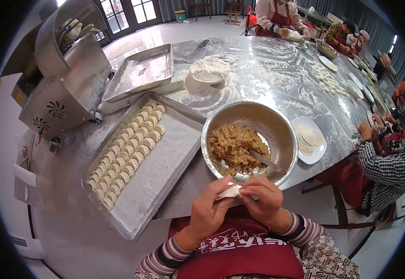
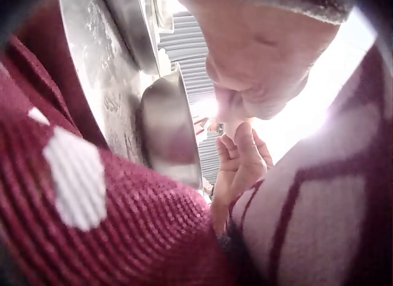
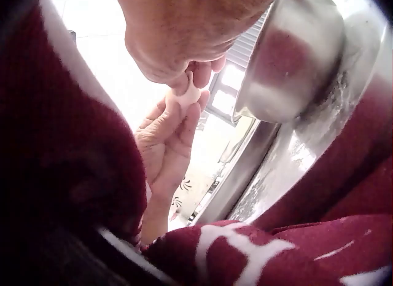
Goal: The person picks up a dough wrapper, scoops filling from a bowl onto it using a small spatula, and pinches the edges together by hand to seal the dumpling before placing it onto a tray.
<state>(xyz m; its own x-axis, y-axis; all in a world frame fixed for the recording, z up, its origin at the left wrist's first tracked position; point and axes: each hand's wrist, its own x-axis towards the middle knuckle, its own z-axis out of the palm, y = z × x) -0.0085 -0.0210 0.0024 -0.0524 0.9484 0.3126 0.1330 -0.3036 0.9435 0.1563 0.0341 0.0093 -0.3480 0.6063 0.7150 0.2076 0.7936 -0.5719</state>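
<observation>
Between both hands, just above the near rim of the steel bowl, is a white dumpling (image 1: pixel 229 192) with a folded wrapper. My left hand (image 1: pixel 208 203) holds it from the left, thumb and fingers on its side. My right hand (image 1: pixel 264 199) pinches its right edge between thumb and fingertips. In the right wrist view the pale dumpling (image 3: pixel 184 97) shows between the fingers of both hands. The steel bowl (image 1: pixel 281 125) holds brown minced filling (image 1: pixel 235 145) with a metal utensil (image 1: pixel 265 160) stuck in it. A white plate (image 1: pixel 317 153) of round wrappers (image 1: pixel 308 136) sits right of the bowl.
Left of the bowl, a metal tray (image 1: pixel 165 172) carries rows of crescent dumplings (image 1: pixel 128 149). Behind it are another tray (image 1: pixel 165 65), a heap of flour (image 1: pixel 209 69) and a steel machine (image 1: pixel 67 88). Other people work along the far and right sides of the floury table (image 1: pixel 267 60).
</observation>
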